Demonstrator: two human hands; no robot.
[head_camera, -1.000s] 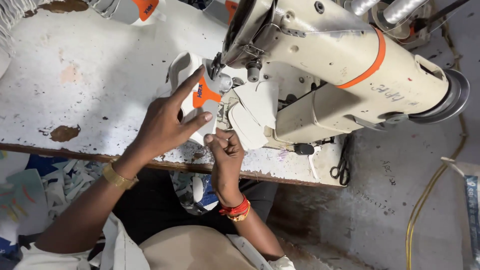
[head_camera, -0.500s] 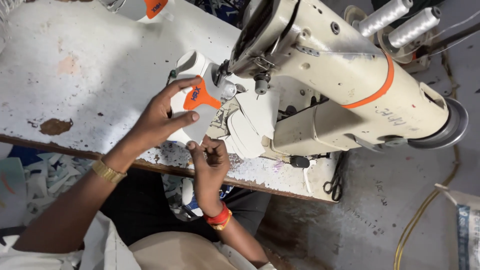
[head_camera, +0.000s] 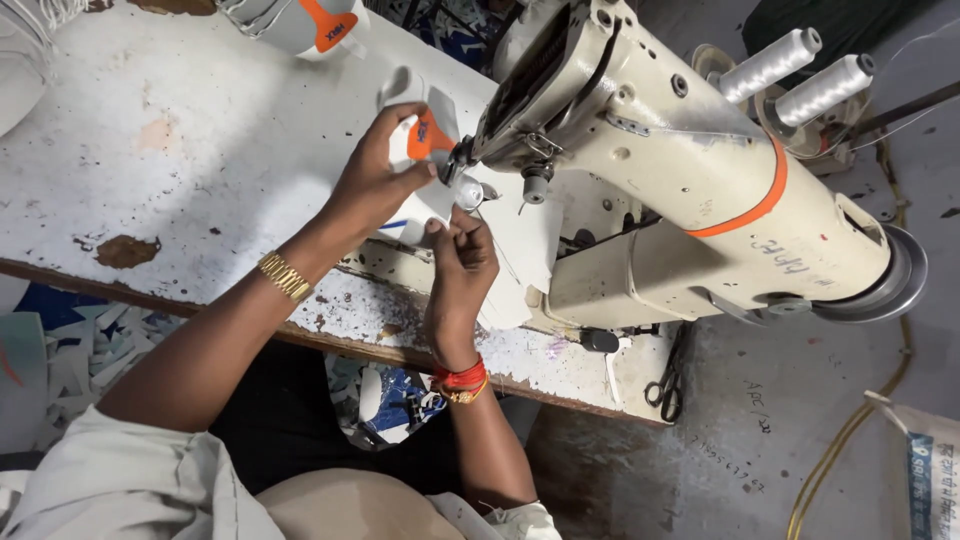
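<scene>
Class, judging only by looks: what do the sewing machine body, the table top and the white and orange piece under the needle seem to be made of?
Sewing machine body: probably cast metal, glossy cream paint, hard rounded casing with screws.
Table top: likely white-painted wood or board; the coating is chipped, with brown patches showing.
White and orange piece, held by the left hand and right hand: seemingly thin synthetic leather or fabric, as it bends.

needle: hidden behind sewing machine head | sack: cut by edge
</scene>
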